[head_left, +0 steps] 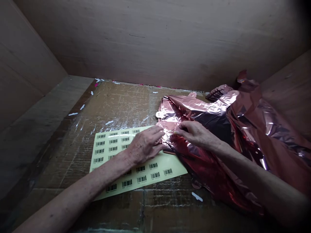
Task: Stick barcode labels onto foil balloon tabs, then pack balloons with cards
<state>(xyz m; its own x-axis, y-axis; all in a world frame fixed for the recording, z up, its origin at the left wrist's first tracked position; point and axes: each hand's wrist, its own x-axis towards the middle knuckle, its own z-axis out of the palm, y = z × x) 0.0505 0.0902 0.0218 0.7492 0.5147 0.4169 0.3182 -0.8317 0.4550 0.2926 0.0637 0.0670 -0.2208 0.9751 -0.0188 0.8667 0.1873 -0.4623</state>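
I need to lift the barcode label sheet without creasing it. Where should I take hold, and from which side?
Probably the bare left edge of the barcode label sheet, coming from the left. The sheet lies flat on the taped cardboard; the left hand rests on its right part, and the rose-gold foil balloons, touched by the right hand, overlap that edge.

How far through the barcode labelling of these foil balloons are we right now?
Done: part of the barcode sticker sheet looks bare along its right side, so some labels seem used. In hand: the left hand and right hand both press on the top pink foil balloon at its near edge, beside the sheet. Left: many barcodes remain, and a crumpled heap of foil balloons lies to the right; its count cannot be told.
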